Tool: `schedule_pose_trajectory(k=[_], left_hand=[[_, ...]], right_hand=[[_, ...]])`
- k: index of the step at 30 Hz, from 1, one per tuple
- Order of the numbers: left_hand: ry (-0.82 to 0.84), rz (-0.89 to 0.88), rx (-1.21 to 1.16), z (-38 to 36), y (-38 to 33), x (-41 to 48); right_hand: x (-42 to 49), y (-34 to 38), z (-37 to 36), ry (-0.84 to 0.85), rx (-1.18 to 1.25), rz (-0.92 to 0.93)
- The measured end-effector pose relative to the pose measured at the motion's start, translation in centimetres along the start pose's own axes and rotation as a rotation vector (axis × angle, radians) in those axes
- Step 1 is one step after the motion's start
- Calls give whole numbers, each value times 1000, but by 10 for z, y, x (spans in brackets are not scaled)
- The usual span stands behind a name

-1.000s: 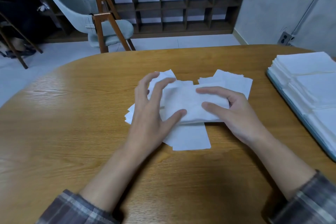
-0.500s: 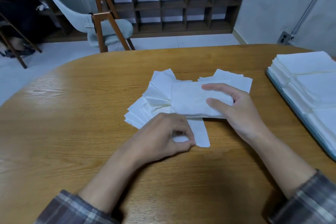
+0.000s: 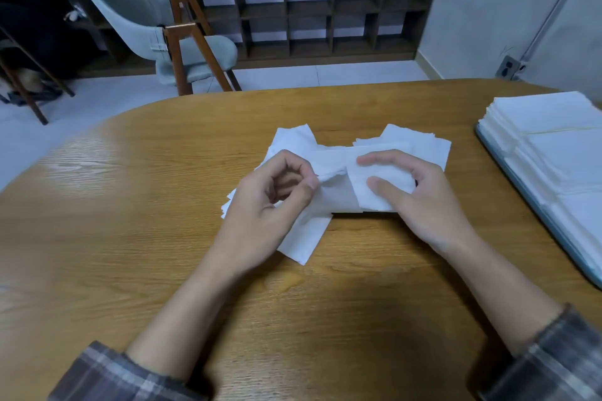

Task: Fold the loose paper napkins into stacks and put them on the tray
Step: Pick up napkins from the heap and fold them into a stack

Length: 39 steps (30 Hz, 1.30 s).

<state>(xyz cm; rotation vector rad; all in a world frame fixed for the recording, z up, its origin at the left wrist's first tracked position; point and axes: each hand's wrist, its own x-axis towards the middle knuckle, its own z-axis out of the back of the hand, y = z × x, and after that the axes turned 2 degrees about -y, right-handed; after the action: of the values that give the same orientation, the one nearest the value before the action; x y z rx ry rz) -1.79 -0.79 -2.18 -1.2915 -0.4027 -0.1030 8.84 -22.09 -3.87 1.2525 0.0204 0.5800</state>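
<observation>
Left hand (image 3: 273, 195): fingers curled, thumb and forefinger pinching a napkin (image 3: 335, 192) edge at their tips. Right hand (image 3: 426, 202): forefinger and thumb extended, pressing down flat. Forearms bare, plaid sleeves (image 3: 107, 374) pushed back.

Bare from my left hand (image 3: 270, 202) and right hand (image 3: 420, 202) to mid-forearm — above that, my sleeves (image 3: 123, 374) are dark grey plaid crossed with pale stripes.
</observation>
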Motion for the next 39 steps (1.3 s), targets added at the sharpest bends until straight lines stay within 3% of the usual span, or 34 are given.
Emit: schedule_pose_trajectory(k=[6, 16, 23, 29, 34, 39], left_hand=[[-76, 6, 60, -5, 3, -2], [73, 160, -6, -6, 3, -1], [-41, 258, -55, 3, 7, 4], [-232, 227, -36, 10, 6, 8], [-75, 219, 35, 12, 6, 6], [-33, 236, 71, 11, 9, 6]], right_hand=[[-10, 12, -7, 132, 32, 50], [-8, 12, -9, 16, 162, -12], [-1, 5, -2, -124, 276, -139], [-2, 9, -1, 65, 337, -270], [-4, 15, -5, 184, 343, -284], [-6, 15, -9, 230, 264, -269]])
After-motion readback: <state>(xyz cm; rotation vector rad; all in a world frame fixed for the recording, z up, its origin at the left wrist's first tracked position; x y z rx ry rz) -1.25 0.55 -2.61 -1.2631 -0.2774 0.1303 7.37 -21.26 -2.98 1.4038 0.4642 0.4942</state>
